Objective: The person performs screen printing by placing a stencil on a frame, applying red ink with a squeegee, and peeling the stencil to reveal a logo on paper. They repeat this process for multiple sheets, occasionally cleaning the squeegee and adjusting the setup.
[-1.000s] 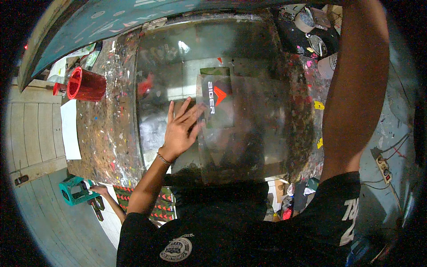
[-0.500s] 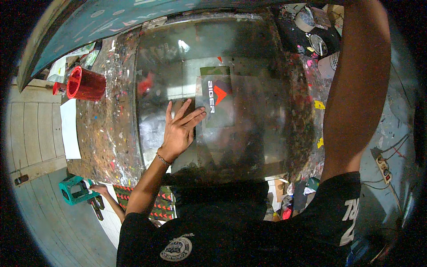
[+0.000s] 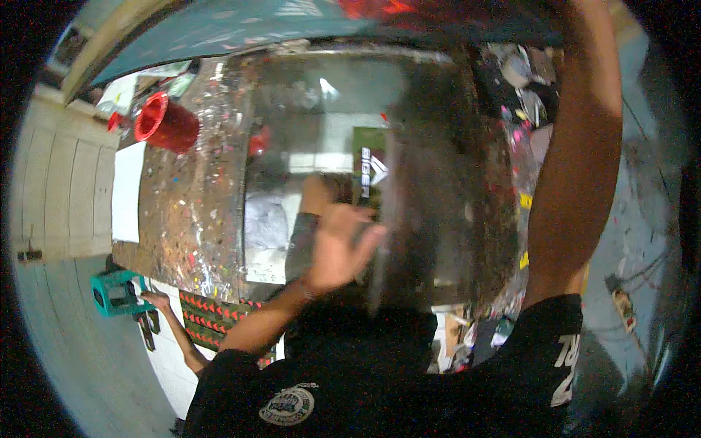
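My left hand point(image 3: 339, 248) is smeared by motion over the glossy dark table top point(image 3: 438, 241). Its fingertips are at the lower end of a green camouflage piece point(image 3: 371, 137) that bears white lettering and a white angular mark. Right beside this piece runs the blurred edge of what looks like a clear sheet; whether the fingers hold it cannot be made out. My right arm point(image 3: 577, 168) reaches up along the right side and leaves the picture at the top, so my right hand is hidden. Along the top edge hangs a teal framed screen point(image 3: 241, 33) with a red patch.
On the left stand a red tub point(image 3: 166, 124) and a white paper point(image 3: 128, 191). Below them, another person's hand point(image 3: 155, 298) is by a teal tool point(image 3: 117, 293), near camouflage strips with orange marks point(image 3: 212, 314). Tape and a can lie at the upper right, a power strip point(image 3: 624, 310) lower right.
My left hand has moved right and nearer to me. The clear sheet with the orange mark no longer covers the camouflage piece, whose white mark now shows. Red has appeared on the screen above.
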The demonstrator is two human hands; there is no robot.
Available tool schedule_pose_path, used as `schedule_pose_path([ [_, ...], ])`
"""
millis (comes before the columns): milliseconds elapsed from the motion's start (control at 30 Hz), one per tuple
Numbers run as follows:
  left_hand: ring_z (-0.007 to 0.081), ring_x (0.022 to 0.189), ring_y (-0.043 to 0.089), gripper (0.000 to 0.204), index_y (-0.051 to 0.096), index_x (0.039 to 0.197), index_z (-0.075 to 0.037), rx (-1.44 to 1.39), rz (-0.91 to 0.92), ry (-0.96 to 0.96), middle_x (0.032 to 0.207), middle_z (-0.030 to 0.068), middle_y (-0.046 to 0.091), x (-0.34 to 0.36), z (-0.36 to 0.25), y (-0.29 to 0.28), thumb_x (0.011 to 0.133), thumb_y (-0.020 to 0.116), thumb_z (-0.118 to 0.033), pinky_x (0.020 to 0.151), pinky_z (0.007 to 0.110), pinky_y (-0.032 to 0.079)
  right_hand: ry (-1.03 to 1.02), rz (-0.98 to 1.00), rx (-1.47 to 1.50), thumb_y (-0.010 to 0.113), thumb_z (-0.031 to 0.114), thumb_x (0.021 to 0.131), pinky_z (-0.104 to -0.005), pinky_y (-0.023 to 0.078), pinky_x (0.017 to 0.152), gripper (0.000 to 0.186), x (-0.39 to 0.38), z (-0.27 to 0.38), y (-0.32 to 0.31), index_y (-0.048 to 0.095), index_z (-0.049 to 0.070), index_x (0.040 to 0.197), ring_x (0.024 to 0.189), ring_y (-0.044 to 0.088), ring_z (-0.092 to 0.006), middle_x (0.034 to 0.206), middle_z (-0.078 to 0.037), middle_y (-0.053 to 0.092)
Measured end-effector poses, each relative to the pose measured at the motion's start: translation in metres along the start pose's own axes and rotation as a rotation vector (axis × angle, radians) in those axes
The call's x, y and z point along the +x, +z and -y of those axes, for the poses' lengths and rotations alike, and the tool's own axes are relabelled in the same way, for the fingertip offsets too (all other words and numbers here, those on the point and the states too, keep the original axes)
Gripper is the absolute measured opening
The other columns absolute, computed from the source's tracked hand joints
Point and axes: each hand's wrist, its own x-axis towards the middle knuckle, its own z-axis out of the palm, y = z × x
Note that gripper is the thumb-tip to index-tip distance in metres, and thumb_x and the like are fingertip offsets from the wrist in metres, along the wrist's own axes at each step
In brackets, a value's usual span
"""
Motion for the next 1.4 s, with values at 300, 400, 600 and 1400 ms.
schedule_pose_path([
  [300,0.0470,0.131,0.051,0.070,0.043,0.147,0.001,-0.291,-0.141,0.354,0.142,0.0336,0.049,0.059,-0.134,-0.018,0.087,0.074,-0.019,0.111,0.051,0.042,0.034,0.093,0.055,0.066,0.058,0.089,-0.0450,0.049,0.066,0.058,-0.037,0.015,0.013,0.070,0.002,0.077,0.069,0.067,-0.0359,0.074,-0.023,0.063],
  [400,0.0444,0.126,0.049,0.080,0.046,0.140,-0.001,0.259,0.079,0.225,0.136,0.0285,0.048,0.093,-0.117,-0.128,0.074,0.084,-0.025,0.108,0.054,0.036,-0.097,-0.051,-0.155,0.068,0.058,0.086,-0.0517,0.053,0.069,0.056,-0.101,0.032,0.035,0.067,0.002,0.083,0.066,0.065,-0.0369,0.080,-0.018,0.069],
  [600,0.0300,0.095,0.060,0.045,0.061,0.100,-0.003,0.621,0.322,0.180,0.093,0.0113,0.060,0.051,-0.061,-0.141,0.067,0.086,-0.020,0.082,0.042,0.045,-0.154,0.151,0.155,0.069,0.027,0.076,-0.0471,0.046,0.078,0.037,-0.243,0.072,0.080,0.062,0.003,0.103,0.084,0.059,-0.0337,0.091,-0.016,0.060],
  [1400,0.0309,0.093,0.062,0.035,0.063,0.092,-0.001,0.472,0.449,0.066,0.091,0.0124,0.062,0.008,0.003,-0.089,0.071,0.083,-0.020,0.082,0.042,0.048,-0.056,0.335,0.134,0.058,0.002,0.086,-0.0484,0.049,0.087,0.017,-0.234,0.009,0.193,0.059,0.003,0.102,0.098,0.061,-0.0406,0.097,-0.019,0.065],
])
